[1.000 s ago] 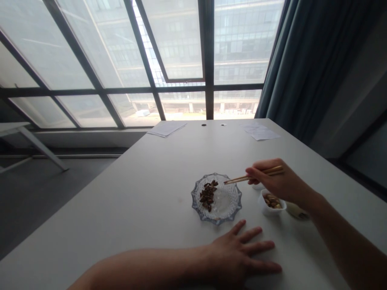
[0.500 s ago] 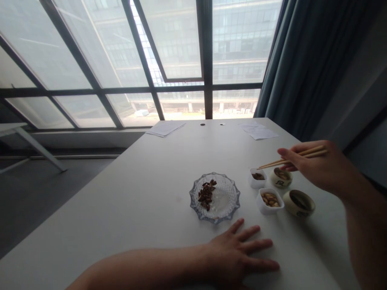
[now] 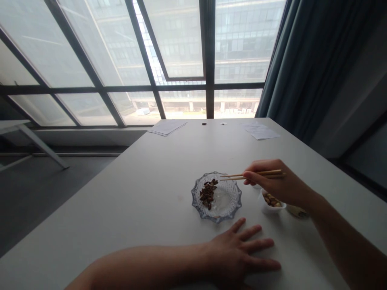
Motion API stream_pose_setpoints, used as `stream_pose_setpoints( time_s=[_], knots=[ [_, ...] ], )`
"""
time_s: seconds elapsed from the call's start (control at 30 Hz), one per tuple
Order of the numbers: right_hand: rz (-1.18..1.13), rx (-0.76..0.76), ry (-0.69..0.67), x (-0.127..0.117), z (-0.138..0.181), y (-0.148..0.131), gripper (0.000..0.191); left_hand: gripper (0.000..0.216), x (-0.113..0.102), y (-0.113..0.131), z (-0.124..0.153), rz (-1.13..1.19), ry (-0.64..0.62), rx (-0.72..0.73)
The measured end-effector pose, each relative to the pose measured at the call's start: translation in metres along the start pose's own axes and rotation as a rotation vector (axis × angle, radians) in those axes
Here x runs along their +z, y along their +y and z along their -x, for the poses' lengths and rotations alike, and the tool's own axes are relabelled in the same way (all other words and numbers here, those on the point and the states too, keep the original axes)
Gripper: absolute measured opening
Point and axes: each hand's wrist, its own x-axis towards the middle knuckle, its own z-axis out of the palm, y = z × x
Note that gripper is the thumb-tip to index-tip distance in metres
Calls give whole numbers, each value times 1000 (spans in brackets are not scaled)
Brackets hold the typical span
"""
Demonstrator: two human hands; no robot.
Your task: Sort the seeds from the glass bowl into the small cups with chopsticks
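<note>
My right hand (image 3: 269, 179) grips a pair of wooden chopsticks (image 3: 236, 177), their tips over the right part of a clear glass dish (image 3: 225, 205) with a scalloped rim. Brown seed-like pieces (image 3: 208, 195) are heaped on the dish's left side. Whether anything sits between the tips is too small to tell. My left hand (image 3: 238, 253) lies flat on the table with its fingers spread, just below the dish. Under my right hand stands a white square cup (image 3: 269, 207) of tan nuts; a cream pot (image 3: 298, 211) beside it is mostly hidden by my wrist.
The white table (image 3: 145, 189) reaches to the windows. Paper sheets (image 3: 167, 127) lie at its far left corner and more paper (image 3: 261, 131) at the far right. A dark curtain (image 3: 290, 72) hangs on the right. Another table (image 3: 36, 137) stands at the left.
My right hand has moved left with the chopsticks, from above the small cup of dark pieces to the glass dish. It now covers that cup and the farther pot. My left hand stays put.
</note>
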Motion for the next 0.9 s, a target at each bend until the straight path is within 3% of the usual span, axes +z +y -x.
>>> stream_pose_setpoints(
  time_s=[0.37, 0.6, 0.77, 0.9],
  knots=[
    [-15, -35, -72, 28, -15, 27, 35, 70, 0, -1, -1, 14, -15, 9],
    [-52, 29, 21, 35, -14, 36, 41, 68, 0, -1, 1, 27, -12, 8],
    [-125, 69, 77, 22, -10, 27, 41, 67, 3, -2, 0, -2, -6, 14],
    [-194, 114, 202, 0, -3, 13, 41, 66, 1, -2, 0, -31, -15, 12]
  ],
)
